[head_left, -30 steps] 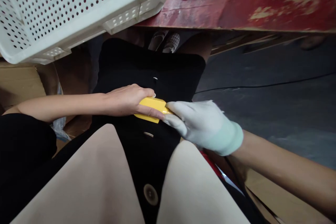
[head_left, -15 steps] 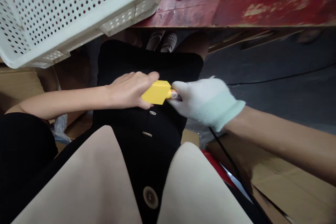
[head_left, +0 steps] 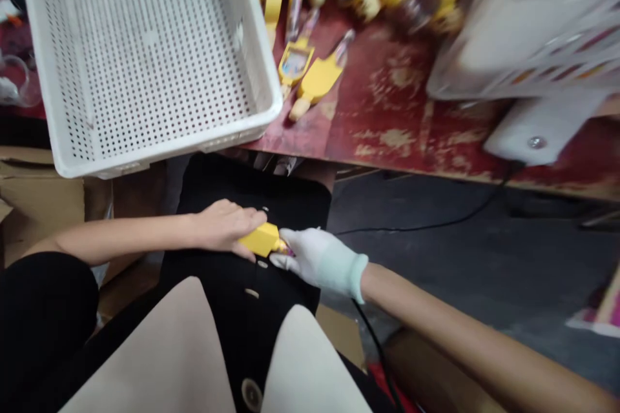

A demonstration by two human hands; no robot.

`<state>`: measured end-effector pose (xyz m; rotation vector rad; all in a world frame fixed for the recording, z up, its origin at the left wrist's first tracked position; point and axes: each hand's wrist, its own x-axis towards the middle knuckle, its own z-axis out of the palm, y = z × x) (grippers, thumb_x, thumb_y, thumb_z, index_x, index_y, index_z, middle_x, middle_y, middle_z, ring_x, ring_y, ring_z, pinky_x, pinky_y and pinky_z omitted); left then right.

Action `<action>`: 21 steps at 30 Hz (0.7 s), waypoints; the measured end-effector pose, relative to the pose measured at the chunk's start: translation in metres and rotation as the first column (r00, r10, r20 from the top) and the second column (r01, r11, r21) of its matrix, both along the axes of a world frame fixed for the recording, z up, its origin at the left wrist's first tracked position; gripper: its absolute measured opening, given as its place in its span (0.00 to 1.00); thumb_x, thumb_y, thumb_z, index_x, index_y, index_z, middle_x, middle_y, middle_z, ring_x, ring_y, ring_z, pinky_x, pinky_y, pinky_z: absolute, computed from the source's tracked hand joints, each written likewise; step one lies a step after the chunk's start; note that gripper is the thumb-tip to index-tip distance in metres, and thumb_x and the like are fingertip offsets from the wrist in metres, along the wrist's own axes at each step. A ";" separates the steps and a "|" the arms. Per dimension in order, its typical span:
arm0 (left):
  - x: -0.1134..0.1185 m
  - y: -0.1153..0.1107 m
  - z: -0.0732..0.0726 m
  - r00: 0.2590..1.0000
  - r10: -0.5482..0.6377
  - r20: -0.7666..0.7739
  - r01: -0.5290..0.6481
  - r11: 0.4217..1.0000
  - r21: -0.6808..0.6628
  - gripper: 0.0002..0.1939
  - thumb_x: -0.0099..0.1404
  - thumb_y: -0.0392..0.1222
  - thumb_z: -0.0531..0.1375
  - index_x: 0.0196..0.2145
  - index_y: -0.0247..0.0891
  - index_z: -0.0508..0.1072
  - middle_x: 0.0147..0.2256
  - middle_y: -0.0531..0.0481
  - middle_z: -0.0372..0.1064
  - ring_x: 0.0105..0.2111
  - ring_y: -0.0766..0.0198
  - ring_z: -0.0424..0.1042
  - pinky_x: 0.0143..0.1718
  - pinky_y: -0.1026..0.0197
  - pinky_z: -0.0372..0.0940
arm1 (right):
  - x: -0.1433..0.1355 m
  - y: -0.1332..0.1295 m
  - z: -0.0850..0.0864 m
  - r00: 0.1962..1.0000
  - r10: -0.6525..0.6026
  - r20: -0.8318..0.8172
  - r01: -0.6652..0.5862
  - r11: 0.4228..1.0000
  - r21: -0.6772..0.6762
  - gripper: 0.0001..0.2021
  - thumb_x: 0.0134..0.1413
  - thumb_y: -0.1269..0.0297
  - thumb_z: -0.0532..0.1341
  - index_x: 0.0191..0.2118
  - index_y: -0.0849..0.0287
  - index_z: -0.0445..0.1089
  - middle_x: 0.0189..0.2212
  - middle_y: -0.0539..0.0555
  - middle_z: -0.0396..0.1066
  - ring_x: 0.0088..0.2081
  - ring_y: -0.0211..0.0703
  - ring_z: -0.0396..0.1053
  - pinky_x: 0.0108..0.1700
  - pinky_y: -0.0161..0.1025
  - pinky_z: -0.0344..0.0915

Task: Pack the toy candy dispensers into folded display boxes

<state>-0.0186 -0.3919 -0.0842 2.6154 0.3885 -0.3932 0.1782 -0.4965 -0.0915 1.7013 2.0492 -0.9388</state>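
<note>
Left hand (head_left: 227,227), bare: gripping yellow piece (head_left: 260,240) by its body, lower centre of frame, over black cloth (head_left: 242,190). Right hand (head_left: 317,257), gloved: pinching its narrow end. White basket (head_left: 169,153) upper left, on red table (head_left: 387,122).

One white perforated basket (head_left: 169,77), one held yellow piece (head_left: 260,240); on the bench (head_left: 378,119), several loose yellow pieces (head_left: 320,79), too blurred to count.
</note>
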 end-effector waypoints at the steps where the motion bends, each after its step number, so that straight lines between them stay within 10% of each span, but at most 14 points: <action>1: -0.005 0.003 0.006 0.995 -0.024 0.094 0.019 0.998 0.057 0.38 0.63 0.63 0.66 0.59 0.35 0.65 0.52 0.38 0.75 0.48 0.50 0.77 0.42 0.57 0.68 | 0.008 0.006 0.007 0.999 -0.017 -0.033 0.015 0.998 -0.055 0.09 0.60 0.59 0.63 0.37 0.60 0.72 0.28 0.53 0.74 0.26 0.37 0.67 0.29 0.34 0.49; 5: -0.041 0.038 0.043 0.828 0.124 0.547 -0.306 0.917 0.256 0.38 0.68 0.64 0.59 0.65 0.35 0.60 0.61 0.36 0.68 0.62 0.50 0.68 0.63 0.49 0.62 | 0.062 0.045 0.061 0.898 -0.345 -0.275 0.397 0.902 0.167 0.12 0.57 0.56 0.65 0.32 0.60 0.68 0.24 0.51 0.70 0.23 0.36 0.64 0.27 0.33 0.56; 8: -0.093 0.079 0.070 0.583 0.349 0.734 -0.723 0.635 0.273 0.33 0.71 0.64 0.56 0.63 0.38 0.63 0.62 0.39 0.67 0.64 0.50 0.64 0.68 0.46 0.57 | 0.090 0.074 0.095 0.587 -0.464 -0.663 0.773 0.564 0.289 0.21 0.60 0.49 0.62 0.49 0.61 0.66 0.35 0.58 0.75 0.26 0.38 0.69 0.25 0.34 0.63; 10: -0.138 0.105 0.078 0.429 0.481 0.765 -0.886 0.387 0.253 0.36 0.70 0.67 0.55 0.63 0.38 0.62 0.64 0.40 0.63 0.66 0.46 0.60 0.70 0.42 0.52 | 0.088 0.092 0.098 0.450 -0.453 -0.770 0.854 0.470 0.222 0.25 0.60 0.51 0.60 0.56 0.62 0.63 0.42 0.63 0.75 0.30 0.40 0.72 0.25 0.35 0.66; 14: -0.227 0.147 0.072 0.152 0.710 0.687 -0.985 0.055 0.161 0.53 0.56 0.75 0.63 0.63 0.28 0.59 0.67 0.31 0.55 0.67 0.28 0.52 0.66 0.27 0.49 | 0.047 0.138 0.075 0.508 -0.388 -0.769 0.763 0.616 0.194 0.21 0.59 0.53 0.60 0.52 0.63 0.67 0.44 0.63 0.75 0.39 0.46 0.75 0.34 0.39 0.73; 17: -0.257 0.167 0.059 -0.079 0.890 0.450 -0.990 -0.017 -0.140 0.49 0.46 0.70 0.71 0.52 0.30 0.66 0.52 0.40 0.72 0.58 0.35 0.66 0.61 0.31 0.60 | 0.012 0.185 0.061 0.638 -0.301 -0.709 0.677 0.658 0.329 0.16 0.55 0.56 0.62 0.45 0.62 0.70 0.44 0.60 0.76 0.45 0.45 0.74 0.50 0.41 0.71; 21: -0.252 0.180 0.046 -0.259 0.932 0.252 -0.773 -0.044 -0.632 0.28 0.47 0.52 0.68 0.43 0.34 0.69 0.31 0.54 0.75 0.39 0.53 0.74 0.43 0.48 0.73 | -0.015 0.236 0.058 0.682 -0.314 -0.661 0.662 0.650 0.374 0.15 0.46 0.62 0.63 0.41 0.63 0.70 0.38 0.59 0.77 0.40 0.46 0.72 0.46 0.40 0.69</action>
